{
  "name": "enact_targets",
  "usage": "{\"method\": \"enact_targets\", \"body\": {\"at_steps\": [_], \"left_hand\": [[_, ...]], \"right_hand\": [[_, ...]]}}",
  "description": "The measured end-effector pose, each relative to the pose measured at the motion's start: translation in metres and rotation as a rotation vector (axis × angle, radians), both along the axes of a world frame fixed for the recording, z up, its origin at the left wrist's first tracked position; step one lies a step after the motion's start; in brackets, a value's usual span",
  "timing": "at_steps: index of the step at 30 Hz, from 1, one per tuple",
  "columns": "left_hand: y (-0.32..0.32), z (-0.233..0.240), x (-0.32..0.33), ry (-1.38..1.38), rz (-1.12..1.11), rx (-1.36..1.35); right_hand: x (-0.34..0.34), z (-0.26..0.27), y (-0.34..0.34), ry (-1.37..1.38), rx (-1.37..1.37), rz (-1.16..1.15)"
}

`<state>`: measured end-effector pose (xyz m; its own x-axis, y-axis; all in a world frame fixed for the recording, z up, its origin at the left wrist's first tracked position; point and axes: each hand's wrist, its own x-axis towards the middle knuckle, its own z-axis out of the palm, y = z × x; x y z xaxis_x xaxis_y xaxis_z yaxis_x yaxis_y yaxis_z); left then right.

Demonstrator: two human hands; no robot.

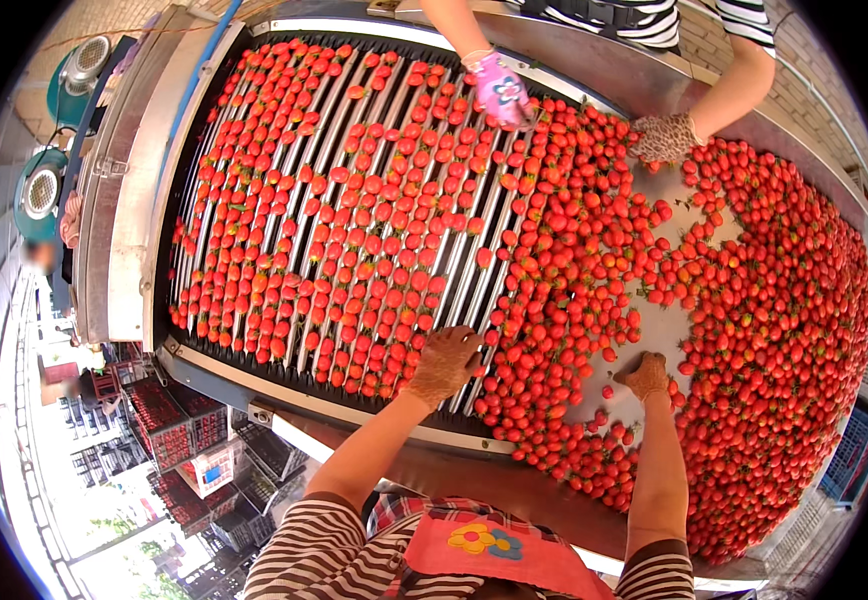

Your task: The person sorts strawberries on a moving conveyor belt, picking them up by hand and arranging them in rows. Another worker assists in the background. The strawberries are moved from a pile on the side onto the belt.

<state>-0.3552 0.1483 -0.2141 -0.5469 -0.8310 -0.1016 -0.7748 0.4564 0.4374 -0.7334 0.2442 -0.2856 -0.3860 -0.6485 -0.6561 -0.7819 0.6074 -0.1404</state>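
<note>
My left hand [443,367], in a brown patterned glove, is over the metal rollers [455,285] near their front edge. Small red tomatoes [374,289] lie in rows on the rollers beside it. Its palm and what may be under its fingers are hidden. My right hand [645,377], gloved alike, is low over the bare metal sorting surface [663,330], fingers curled and pointing left. A single tomato [607,391] lies just left of it. Between my hands spreads a loose mass of tomatoes [546,360]; a bigger heap [771,345] is on the right.
Across the machine, a co-worker's pink-gloved hand [503,91] and patterned-gloved hand [663,138] touch tomatoes. A metal rim [374,416] bounds the rollers in front. Stacked crates [178,420] stand lower left, a blue crate [850,454] lower right, and green motors [42,193] at left.
</note>
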Motion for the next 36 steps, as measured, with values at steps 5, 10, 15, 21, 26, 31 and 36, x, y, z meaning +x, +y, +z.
{"method": "enact_targets", "body": {"at_steps": [5, 10, 15, 21, 26, 31, 36], "left_hand": [[0.013, -0.022, -0.010, -0.075, -0.030, 0.258], [0.050, -0.033, -0.006, -0.222, -0.122, 0.358], [0.072, -0.021, 0.002, -0.107, -0.033, 0.446], [0.048, -0.007, 0.063, -0.199, 0.286, -0.013], [0.025, -0.010, 0.112, -0.269, 0.397, -0.249], [0.027, -0.007, 0.045, -0.043, 0.278, 0.153], [0.058, -0.044, -0.066, 0.064, -0.385, 0.075]], "right_hand": [[-0.005, -0.007, -0.001, -0.004, 0.031, -0.092], [-0.013, -0.016, 0.005, 0.011, -0.014, -0.090], [-0.015, -0.024, 0.019, -0.021, 0.088, 0.090], [0.006, -0.030, 0.031, -0.017, 0.207, 0.173], [0.004, -0.026, 0.033, -0.015, 0.051, 0.055], [0.009, -0.022, 0.025, 0.054, 0.132, 0.057], [0.007, -0.022, 0.026, 0.089, 0.162, 0.072]]}}
